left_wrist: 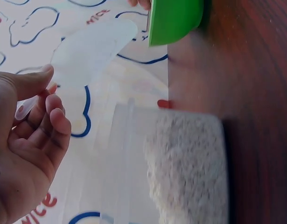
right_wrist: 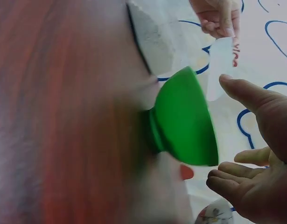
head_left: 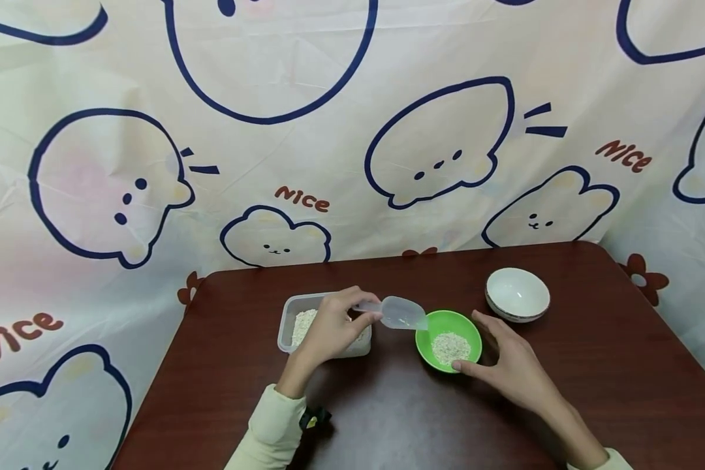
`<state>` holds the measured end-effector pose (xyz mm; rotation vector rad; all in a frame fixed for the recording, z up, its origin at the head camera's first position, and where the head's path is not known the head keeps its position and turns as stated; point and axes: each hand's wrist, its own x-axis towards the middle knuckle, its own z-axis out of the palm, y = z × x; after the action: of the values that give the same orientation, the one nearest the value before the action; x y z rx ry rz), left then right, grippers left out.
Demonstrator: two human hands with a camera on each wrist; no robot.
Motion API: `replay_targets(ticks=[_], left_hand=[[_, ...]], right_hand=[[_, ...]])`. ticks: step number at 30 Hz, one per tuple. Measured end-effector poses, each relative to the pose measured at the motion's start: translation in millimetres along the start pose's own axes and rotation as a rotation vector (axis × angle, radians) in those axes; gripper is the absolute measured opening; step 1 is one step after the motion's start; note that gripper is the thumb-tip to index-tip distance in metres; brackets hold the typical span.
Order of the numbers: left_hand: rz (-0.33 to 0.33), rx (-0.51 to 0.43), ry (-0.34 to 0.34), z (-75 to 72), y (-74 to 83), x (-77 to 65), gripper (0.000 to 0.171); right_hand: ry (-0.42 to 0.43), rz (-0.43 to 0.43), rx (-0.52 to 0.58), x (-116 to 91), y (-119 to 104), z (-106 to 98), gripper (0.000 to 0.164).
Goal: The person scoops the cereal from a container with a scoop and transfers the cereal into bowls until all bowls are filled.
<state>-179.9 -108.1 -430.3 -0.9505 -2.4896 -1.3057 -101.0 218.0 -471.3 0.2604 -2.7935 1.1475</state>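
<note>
My left hand (head_left: pixel 336 324) pinches the handle of a translucent plastic scoop (head_left: pixel 401 313) between thumb and fingers. The scoop's lip reaches the left rim of a green bowl (head_left: pixel 421 352), which has a small heap of pale oat-like flakes (head_left: pixel 450 348) in it. Around the bowl's right side, my right hand (head_left: pixel 516 367) has its thumb and fingers spread and grips nothing; whether its tips touch the rim I cannot tell. Below the left hand stands a clear plastic tub (head_left: pixel 283 329), partly hidden, with more flakes (left_wrist: pixel 190 163) inside.
A white bowl (head_left: pixel 517 294) stands behind the right hand, towards the far right of the dark brown wooden table (head_left: pixel 388 418). Patterned cloth (head_left: pixel 435 39) hangs along the table's back edge. A small black item (head_left: pixel 315 418) sits at the left wrist.
</note>
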Motion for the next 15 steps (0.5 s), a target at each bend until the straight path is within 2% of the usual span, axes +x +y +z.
replay_targets(ticks=[4,9,15], left_hand=[[-0.015,-0.02,0.062,-10.7,-6.2,-6.1,0.014],[-0.052,0.001,0.127,-26.8,-12.6,-14.9,0.017],[-0.121,0.03,0.174,-49.8,-25.1,-31.1,0.016]], right_hand=[[0.002,-0.02,0.042,5,-9,-2,0.1],[0.002,-0.031,0.049,13,-20,4,0.099],[-0.012,-0.045,0.062,21,-33,16,0.099]])
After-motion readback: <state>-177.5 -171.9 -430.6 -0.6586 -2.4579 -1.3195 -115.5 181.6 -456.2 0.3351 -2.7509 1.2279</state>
